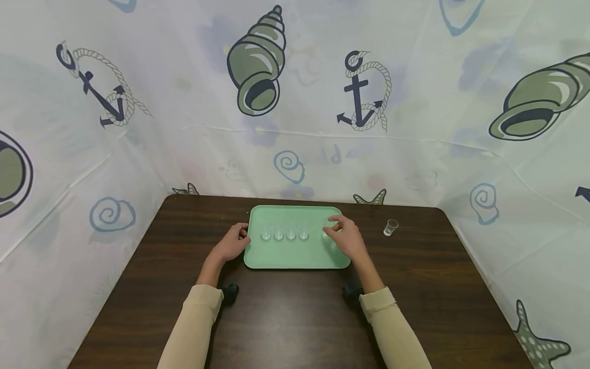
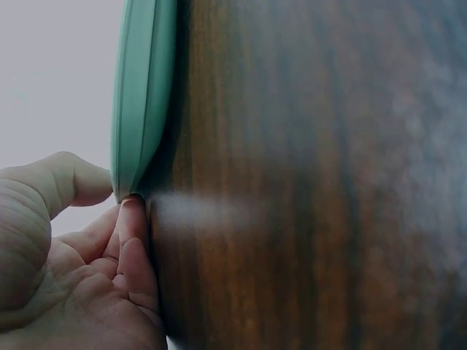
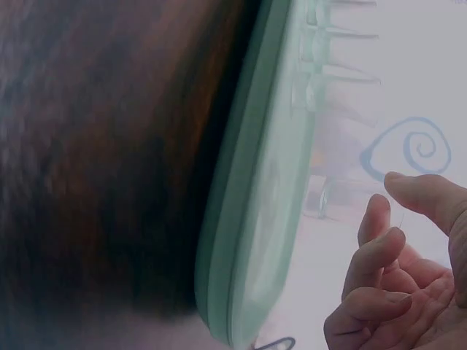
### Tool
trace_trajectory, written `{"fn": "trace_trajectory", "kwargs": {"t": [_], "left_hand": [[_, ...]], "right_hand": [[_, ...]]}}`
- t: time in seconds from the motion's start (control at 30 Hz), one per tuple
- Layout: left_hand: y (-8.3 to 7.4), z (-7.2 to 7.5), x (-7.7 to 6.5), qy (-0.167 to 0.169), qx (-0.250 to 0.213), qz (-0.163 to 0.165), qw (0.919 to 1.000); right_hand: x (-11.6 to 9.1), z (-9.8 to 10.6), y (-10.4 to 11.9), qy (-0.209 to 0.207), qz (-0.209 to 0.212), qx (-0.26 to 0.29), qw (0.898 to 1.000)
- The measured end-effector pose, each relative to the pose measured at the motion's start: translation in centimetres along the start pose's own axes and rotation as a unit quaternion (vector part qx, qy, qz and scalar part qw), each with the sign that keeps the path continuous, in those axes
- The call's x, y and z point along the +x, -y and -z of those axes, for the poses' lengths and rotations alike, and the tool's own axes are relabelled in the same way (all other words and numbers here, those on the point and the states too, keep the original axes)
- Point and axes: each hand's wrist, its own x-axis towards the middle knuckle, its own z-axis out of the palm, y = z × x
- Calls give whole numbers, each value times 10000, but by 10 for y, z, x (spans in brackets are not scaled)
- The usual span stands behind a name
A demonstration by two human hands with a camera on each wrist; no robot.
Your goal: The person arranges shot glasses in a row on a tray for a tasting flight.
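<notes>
A light green tray [image 1: 297, 259] lies on the dark wood table. My left hand [image 1: 233, 243] holds its left edge, with the thumb [image 2: 91, 182] at the rim and the fingertips low against the side. Several small clear cups [image 1: 291, 234] stand in a row on the tray. One more clear cup [image 3: 317, 197] stands apart toward the tray's right side, upright. Over that cup is my right hand [image 1: 346, 237], its thumb and fingers spread near the rim with a gap between them.
Right of the tray, another small clear cup [image 1: 391, 227] lies tilted on the table [image 1: 295, 318]. A white cloth [image 1: 318, 164] printed with shells and anchors hangs behind the table and along both sides.
</notes>
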Motion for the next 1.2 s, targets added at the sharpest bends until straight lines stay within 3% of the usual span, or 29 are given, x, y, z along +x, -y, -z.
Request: {"fn": "trace_trajectory", "kwargs": {"t": [0.5, 1.2], "left_hand": [[0, -1, 1, -26, -62, 22, 10000], [-6, -1, 0, -56, -33, 10, 10000]], "right_hand": [[2, -14, 7, 334, 36, -169, 9993], [6, -18, 9, 412, 150, -224, 9988]]}}
